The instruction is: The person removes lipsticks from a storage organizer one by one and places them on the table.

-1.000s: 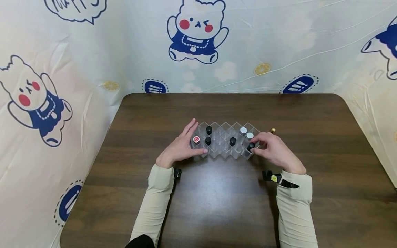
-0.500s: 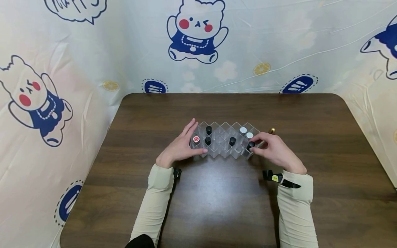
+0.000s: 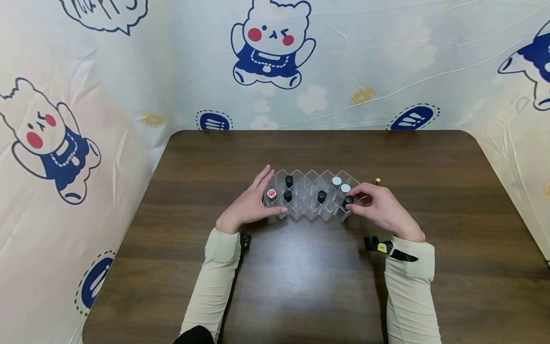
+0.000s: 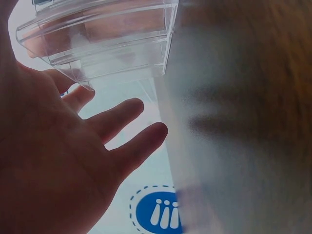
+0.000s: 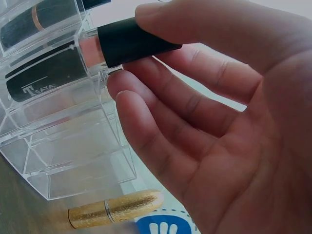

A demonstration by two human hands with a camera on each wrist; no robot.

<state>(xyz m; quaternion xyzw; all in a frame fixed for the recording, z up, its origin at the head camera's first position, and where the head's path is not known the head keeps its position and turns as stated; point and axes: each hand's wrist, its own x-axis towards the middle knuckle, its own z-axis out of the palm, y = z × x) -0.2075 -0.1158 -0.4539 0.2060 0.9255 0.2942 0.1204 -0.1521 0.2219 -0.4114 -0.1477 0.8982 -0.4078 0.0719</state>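
A clear plastic lipstick organizer with zigzag compartments stands on the table, partly filled with tubes. My left hand holds its left end, thumb along the front and fingers at the far left side; the ring and little fingers spread free in the left wrist view. At the right front corner my right hand pinches the black cap of a lipstick between thumb and fingers. That tube's dark lettered base sits inside a compartment, with a pinkish band below the cap.
A gold tube stands upright on the table beyond the right hand. White-capped tubes, black-capped tubes and a red-and-white-topped tube stand in other compartments. A printed curtain hangs behind the table.
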